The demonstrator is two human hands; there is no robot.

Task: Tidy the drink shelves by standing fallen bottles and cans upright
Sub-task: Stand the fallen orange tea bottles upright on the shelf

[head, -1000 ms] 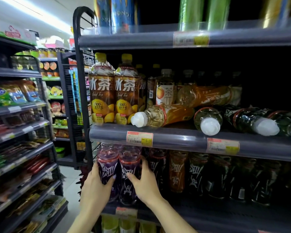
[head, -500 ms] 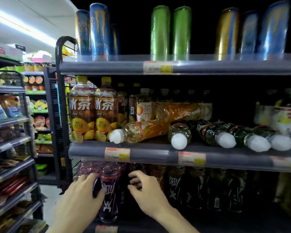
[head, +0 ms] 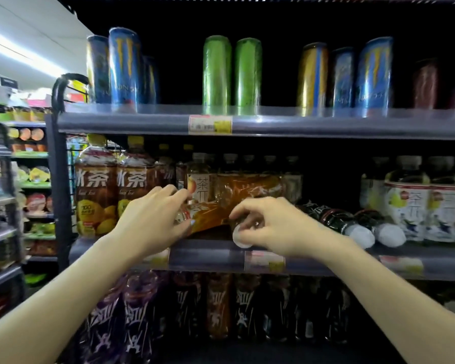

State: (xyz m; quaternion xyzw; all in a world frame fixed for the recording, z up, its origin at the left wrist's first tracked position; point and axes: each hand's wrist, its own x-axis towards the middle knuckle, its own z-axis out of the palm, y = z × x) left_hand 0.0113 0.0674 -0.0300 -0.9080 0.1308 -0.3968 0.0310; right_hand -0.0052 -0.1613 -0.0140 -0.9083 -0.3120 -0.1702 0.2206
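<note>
On the middle shelf [head: 208, 256] an amber tea bottle [head: 210, 219] lies on its side, neck toward me. My left hand [head: 153, 219] is wrapped around its neck end, hiding the cap. A second amber bottle [head: 250, 187] lies across behind and above it. To the right, a dark bottle with a white cap [head: 240, 239] lies pointing at me; my right hand [head: 273, 227] is closed over its neck, just behind the cap. Two more dark bottles [head: 336, 219] [head: 378, 227] with white caps lie on their sides further right.
Tall iced tea bottles [head: 95, 190] stand upright at the shelf's left end and white-labelled bottles [head: 410, 206] at its right. Upright cans [head: 217, 72] line the top shelf. Dark bottles [head: 218, 306] stand on the lower shelf. Snack racks [head: 0, 206] run down the left aisle.
Both hands have left the purple bottles on the lower shelf and risen to the middle shelf, the left closing on the fallen amber bottle and the right on the white-capped dark one.
</note>
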